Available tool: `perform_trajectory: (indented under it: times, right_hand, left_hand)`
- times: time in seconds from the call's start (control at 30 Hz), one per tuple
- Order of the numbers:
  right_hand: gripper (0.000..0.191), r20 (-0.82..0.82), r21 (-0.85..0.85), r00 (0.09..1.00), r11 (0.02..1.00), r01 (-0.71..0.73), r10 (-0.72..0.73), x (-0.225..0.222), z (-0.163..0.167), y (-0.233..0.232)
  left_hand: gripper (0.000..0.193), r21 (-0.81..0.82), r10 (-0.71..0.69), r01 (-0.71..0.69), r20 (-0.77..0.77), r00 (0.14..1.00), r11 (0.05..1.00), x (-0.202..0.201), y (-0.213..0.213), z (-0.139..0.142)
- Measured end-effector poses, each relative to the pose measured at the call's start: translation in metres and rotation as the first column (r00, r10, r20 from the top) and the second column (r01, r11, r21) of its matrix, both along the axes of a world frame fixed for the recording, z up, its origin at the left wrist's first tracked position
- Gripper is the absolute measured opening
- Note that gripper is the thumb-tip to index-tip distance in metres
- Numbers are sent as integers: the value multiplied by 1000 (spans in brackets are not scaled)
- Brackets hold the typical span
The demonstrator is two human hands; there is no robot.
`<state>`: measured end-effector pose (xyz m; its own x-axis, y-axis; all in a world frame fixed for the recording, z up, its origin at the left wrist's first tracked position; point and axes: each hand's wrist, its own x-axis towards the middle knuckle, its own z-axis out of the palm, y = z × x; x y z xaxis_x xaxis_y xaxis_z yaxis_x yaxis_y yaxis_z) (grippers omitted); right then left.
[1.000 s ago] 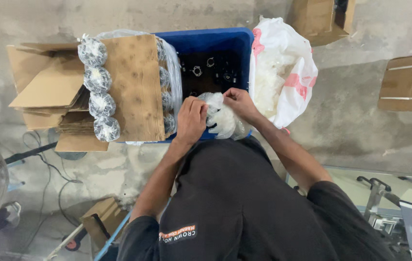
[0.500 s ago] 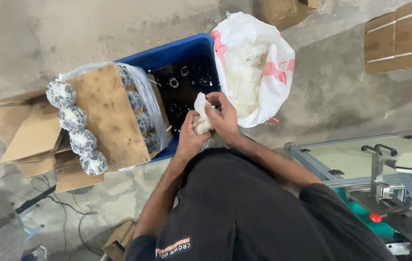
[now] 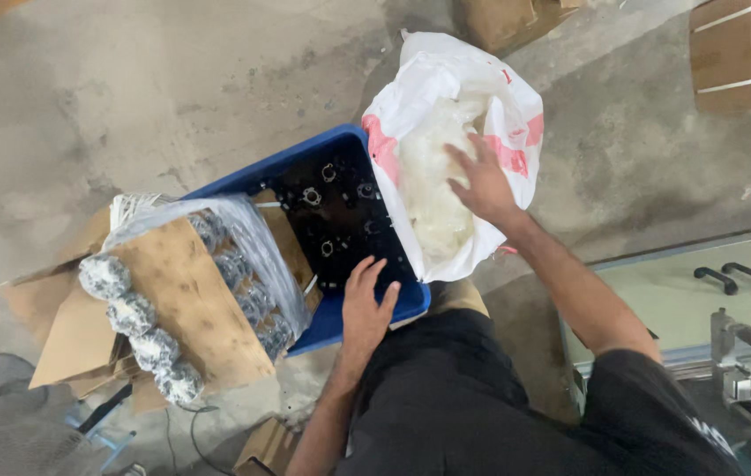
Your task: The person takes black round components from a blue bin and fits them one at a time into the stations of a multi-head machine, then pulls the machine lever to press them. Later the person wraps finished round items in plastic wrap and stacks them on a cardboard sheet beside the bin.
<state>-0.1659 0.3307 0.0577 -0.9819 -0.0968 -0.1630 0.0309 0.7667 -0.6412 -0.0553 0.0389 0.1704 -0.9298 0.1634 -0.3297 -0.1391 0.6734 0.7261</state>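
A blue plastic crate (image 3: pixel 406 304) on the concrete floor holds several small black metal parts (image 3: pixel 331 211). My left hand (image 3: pixel 366 304) hovers open over the crate's near edge, fingers spread, holding nothing. My right hand (image 3: pixel 484 181) is open over the mouth of a white and pink plastic bag (image 3: pixel 446 97), which is stuffed with crumpled clear plastic wrap (image 3: pixel 433 194). The bag leans against the crate's right side.
A plywood sheet (image 3: pixel 190 300) with several wrapped silvery rolls (image 3: pixel 133 317) under clear film lies across the crate's left side, on flattened cardboard (image 3: pixel 71 330). Cardboard boxes (image 3: pixel 746 48) stand at the top right. A glass-topped machine table (image 3: pixel 702 291) is at the right.
Both hands were together holding a wad of clear wrap over the crate. Now they are apart and empty: the right hand is over the bag, the left over the crate. The view shifted.
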Motion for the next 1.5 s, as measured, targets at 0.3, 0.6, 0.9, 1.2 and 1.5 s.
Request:
perform_trajectory:
  times: [0.3, 0.6, 0.9, 1.2, 1.5]
  right_hand:
    - [95, 541, 441, 804, 731, -520, 246, -21, -189, -74]
    - [87, 731, 383, 678, 776, -502, 78, -78, -283, -98]
    - [78, 689, 303, 724, 894, -329, 33, -124, -323, -136]
    - [63, 589, 43, 733, 893, -449, 340, -138, -222, -68]
    - [115, -410, -189, 655, 762, 619, -634, -248, -150, 66]
  left_hand:
    - [44, -471, 146, -173, -93, 985, 865, 61, -55, -117]
    - [40, -497, 29, -43, -36, 999, 866, 113, -100, -182]
    - [39, -441, -23, 10, -24, 999, 897, 141, -134, -231]
    - [30, -452, 131, -180, -138, 982, 873, 82, -67, -145]
    - [28, -479, 129, -190, -158, 979, 857, 73, -54, -118]
